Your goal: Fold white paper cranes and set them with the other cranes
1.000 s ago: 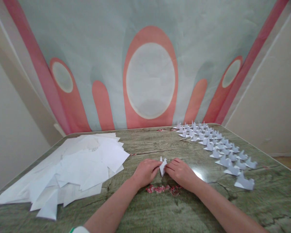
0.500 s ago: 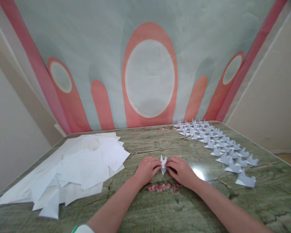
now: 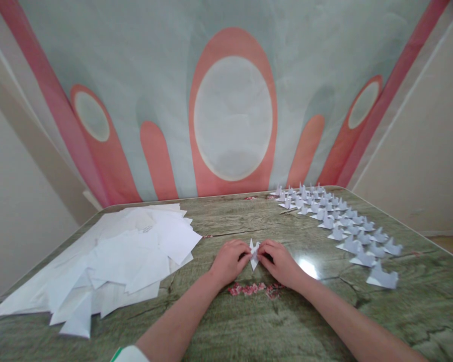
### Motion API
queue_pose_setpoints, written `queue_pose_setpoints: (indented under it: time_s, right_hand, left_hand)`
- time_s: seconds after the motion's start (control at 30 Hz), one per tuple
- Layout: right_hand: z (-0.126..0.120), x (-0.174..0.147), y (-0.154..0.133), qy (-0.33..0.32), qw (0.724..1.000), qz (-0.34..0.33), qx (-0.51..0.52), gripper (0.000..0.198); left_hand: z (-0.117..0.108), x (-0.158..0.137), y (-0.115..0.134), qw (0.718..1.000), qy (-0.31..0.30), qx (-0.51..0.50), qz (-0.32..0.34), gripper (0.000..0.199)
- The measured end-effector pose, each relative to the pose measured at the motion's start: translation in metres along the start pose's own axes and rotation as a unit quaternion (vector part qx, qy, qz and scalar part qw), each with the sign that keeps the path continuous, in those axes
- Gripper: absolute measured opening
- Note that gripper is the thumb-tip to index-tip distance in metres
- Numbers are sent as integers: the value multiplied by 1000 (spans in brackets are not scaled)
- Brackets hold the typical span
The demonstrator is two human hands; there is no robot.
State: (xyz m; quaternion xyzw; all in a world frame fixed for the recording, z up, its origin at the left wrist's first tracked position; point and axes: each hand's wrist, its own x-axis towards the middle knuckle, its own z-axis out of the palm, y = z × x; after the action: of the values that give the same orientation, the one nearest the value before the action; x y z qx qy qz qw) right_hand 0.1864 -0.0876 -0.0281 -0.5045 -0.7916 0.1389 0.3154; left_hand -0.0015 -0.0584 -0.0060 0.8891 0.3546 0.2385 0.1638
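Observation:
Between my two hands, just over the middle of the table, is a small white origami bird (image 3: 253,257) with a pointed tip up and another down. My left hand (image 3: 231,259) pinches its left side between thumb and fingers. From the right, my right hand (image 3: 277,261) pinches the other side in the same way. The fingertips cover parts of the paper, so some of its folds are hidden.
A spread pile of white paper sheets (image 3: 136,261) lies on the left of the wood-grain table (image 3: 219,322). Several rows of finished white paper birds (image 3: 350,245) stand along the right side. A patterned backdrop (image 3: 232,115) rises behind the far edge.
Both hands keep their pinch on the paper bird, with only very slight finger movement. The whole view has shifted a little; the paper pile and the rows of birds look unchanged.

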Motion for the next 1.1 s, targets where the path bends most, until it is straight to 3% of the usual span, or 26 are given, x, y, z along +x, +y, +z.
queue_pose_setpoints:
  time_s: [0.63,1.1]
  right_hand:
    - [3,3,-6,25,996,62,-62,11]
    - [5,2,-7,27,992,82,-89,11]
  left_hand:
    - [12,4,2,998,38,10,-58,9]
    - [12,7,5,997,27,34,-62,8]
